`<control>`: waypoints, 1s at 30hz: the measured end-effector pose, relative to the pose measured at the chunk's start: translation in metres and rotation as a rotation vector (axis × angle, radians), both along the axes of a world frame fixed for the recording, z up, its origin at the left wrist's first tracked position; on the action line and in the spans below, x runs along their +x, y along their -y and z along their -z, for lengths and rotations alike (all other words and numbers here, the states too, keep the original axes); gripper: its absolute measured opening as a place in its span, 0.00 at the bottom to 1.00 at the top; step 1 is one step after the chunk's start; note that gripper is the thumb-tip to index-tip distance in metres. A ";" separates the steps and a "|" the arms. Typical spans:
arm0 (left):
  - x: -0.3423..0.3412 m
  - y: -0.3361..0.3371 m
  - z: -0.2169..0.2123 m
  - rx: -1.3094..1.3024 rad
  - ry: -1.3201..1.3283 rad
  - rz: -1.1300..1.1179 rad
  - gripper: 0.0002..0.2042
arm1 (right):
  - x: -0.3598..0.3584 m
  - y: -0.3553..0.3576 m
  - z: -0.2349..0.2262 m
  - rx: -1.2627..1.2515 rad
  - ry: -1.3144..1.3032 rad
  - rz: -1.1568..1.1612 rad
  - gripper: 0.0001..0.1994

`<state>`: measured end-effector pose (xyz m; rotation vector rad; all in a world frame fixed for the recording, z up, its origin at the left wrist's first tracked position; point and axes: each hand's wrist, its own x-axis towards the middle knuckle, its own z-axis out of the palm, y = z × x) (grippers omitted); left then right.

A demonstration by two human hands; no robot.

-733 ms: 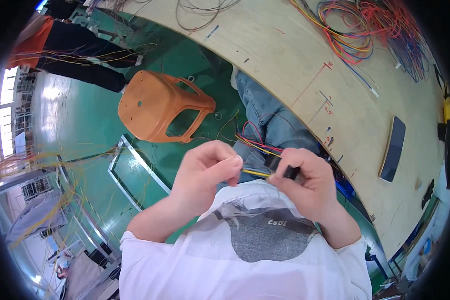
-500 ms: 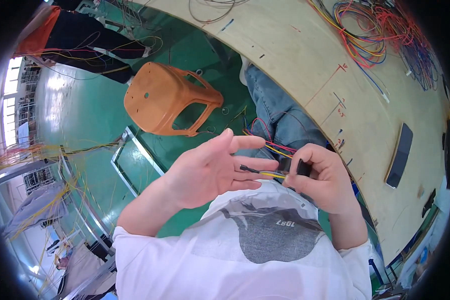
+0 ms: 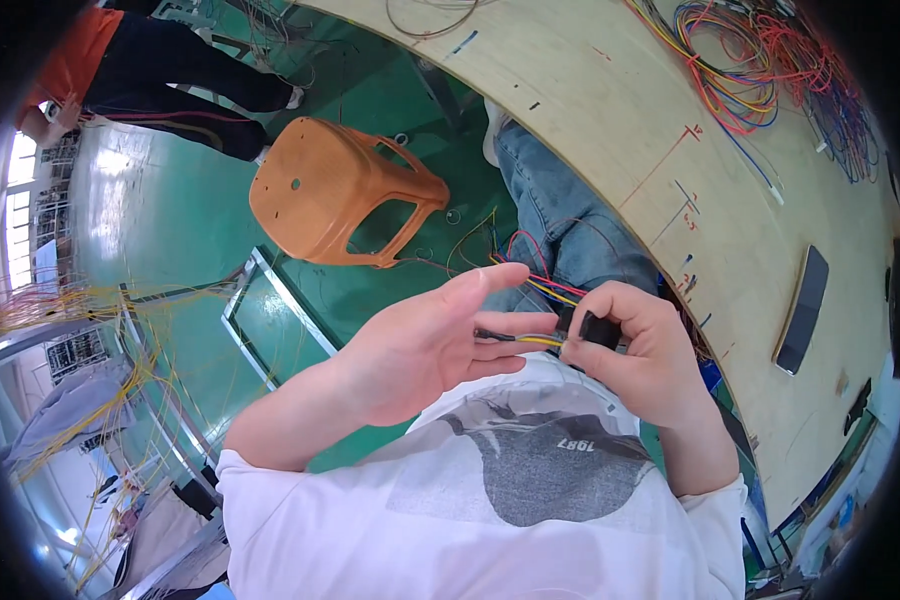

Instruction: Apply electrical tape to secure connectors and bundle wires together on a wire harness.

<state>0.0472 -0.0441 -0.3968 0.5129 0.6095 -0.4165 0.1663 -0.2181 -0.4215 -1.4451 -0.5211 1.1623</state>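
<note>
Between the thumb and fingers of my right hand is a black block-shaped connector, partly covered by the fingers. A short yellow lead sticks out of this grip to the left, beside a dark lead with a black tip. That tip lies by the fingers of my left hand, whose palm is turned up and whose fingers are stretched out; whether they touch it I cannot tell. Red and yellow wires run from behind the connector over my lap.
The wooden table curves along my right, bearing bundles of coloured wire and a dark phone-like slab. An orange stool stands on the green floor near a metal frame. At the far left stands another person.
My left hand has shifted slightly right, its thumb now reaching farther across and its fingers closer around the black tip. The right hand keeps its hold on the connector, turned a little.
</note>
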 end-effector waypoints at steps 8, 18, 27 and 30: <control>-0.007 0.013 -0.001 0.267 0.089 0.003 0.28 | -0.004 -0.002 -0.003 -0.003 0.252 -0.040 0.03; -0.007 0.010 -0.007 0.214 0.030 -0.044 0.26 | -0.009 0.000 0.006 0.099 0.414 0.135 0.07; -0.005 0.012 -0.009 0.185 0.018 -0.091 0.24 | -0.008 -0.002 0.011 0.264 1.143 0.148 0.13; -0.007 0.011 -0.008 0.174 0.020 -0.091 0.23 | -0.011 0.001 0.011 0.270 1.078 0.147 0.13</control>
